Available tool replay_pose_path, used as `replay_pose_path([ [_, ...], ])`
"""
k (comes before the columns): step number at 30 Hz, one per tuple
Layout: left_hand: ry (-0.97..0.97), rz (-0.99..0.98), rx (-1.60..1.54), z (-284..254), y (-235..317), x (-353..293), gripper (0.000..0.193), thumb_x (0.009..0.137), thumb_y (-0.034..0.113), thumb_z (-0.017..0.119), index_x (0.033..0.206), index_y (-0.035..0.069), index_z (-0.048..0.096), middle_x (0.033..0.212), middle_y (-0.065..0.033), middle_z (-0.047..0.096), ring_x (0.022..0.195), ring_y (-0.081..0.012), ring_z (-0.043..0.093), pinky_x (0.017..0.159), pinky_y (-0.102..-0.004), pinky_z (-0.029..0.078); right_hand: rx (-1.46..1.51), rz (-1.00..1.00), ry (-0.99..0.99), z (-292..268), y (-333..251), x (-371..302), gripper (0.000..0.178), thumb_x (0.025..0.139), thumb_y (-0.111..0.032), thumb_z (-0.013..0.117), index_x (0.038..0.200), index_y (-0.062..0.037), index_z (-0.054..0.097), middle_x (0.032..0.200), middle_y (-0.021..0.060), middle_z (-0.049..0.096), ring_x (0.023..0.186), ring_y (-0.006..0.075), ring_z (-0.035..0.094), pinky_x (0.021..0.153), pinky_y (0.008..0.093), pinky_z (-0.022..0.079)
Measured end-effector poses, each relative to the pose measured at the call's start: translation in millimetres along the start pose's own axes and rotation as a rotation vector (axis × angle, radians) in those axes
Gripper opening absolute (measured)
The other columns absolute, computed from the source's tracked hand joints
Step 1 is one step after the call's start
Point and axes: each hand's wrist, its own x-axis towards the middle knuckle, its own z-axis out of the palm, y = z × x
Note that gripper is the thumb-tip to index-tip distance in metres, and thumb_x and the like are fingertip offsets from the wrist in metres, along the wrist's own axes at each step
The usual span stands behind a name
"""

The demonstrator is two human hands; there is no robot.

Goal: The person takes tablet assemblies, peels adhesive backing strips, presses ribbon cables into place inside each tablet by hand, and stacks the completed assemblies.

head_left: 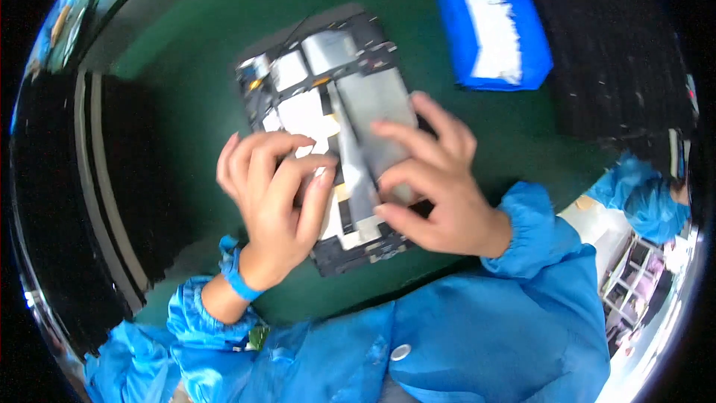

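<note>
An opened tablet lies tilted in front of me, its inner parts, white panels and dark frame exposed. A large grey flat panel fills its right side. Down the middle runs a long silvery strip. Over the tablet's left lower part is my left hand, its thumb and forefinger pinched together; what they hold, if anything, is too blurred to name. My right hand reaches over the right edge. Its thumb and forefinger close at the strip's lower edge, while its other fingers spread above the grey panel.
The tablet lies on a green mat. A blue tray with white material in it stands at the far right, beside a stack of black ridged pieces. More black pieces stand at left. Another person's blue sleeve shows at right.
</note>
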Motion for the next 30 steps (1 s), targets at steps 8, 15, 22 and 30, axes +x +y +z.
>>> replay_pose_path([
  [8, -0.067, 0.255, -0.027, -14, 26, 1, 0.017, 0.068, 0.014, 0.076, 0.081, 0.018, 0.066, 0.088, 0.0045, 0.061, 0.094, -0.0205, 0.054, 0.105, -0.0492, 0.020, 0.280, -0.117, 0.153, 11, 8, -6, 0.016, 0.073, -0.015, 0.071, 0.087, -0.0156, 0.063, 0.108, -0.0020, 0.060, 0.117, 0.0270, 0.046, 0.097, 0.0467, 0.027],
  [15, 0.023, 0.699, 0.455, -10, 23, -22, 0.019, 0.071, 0.021, 0.068, 0.090, 0.025, 0.071, 0.090, 0.0061, 0.057, 0.091, -0.0171, 0.051, 0.101, -0.0481, 0.023, 0.559, -0.182, 0.106, 8, 13, -11, 0.009, 0.082, -0.014, 0.067, 0.089, -0.0108, 0.062, 0.091, 0.0006, 0.062, 0.094, 0.0180, 0.057, 0.097, 0.0385, 0.032],
  [22, 0.020, 0.876, 0.376, -13, 23, -23, 0.021, 0.073, 0.019, 0.068, 0.091, 0.028, 0.070, 0.089, 0.0090, 0.060, 0.094, -0.0127, 0.053, 0.100, -0.0397, 0.025, 0.504, -0.225, 0.096, 5, 14, -6, 0.006, 0.080, -0.011, 0.068, 0.078, -0.0115, 0.062, 0.080, -0.0009, 0.062, 0.086, 0.0169, 0.057, 0.088, 0.0354, 0.036],
  [30, -0.042, 0.381, -0.136, -7, 31, -9, 0.017, 0.068, 0.011, 0.076, 0.081, 0.019, 0.067, 0.088, 0.0049, 0.068, 0.095, -0.0161, 0.063, 0.104, -0.0446, 0.019, -0.418, -0.229, 0.667, -72, 57, 29, 0.013, 0.071, -0.003, 0.072, 0.079, -0.0105, 0.065, 0.078, 0.0018, 0.066, 0.068, 0.0231, 0.058, 0.065, 0.0350, 0.041],
])
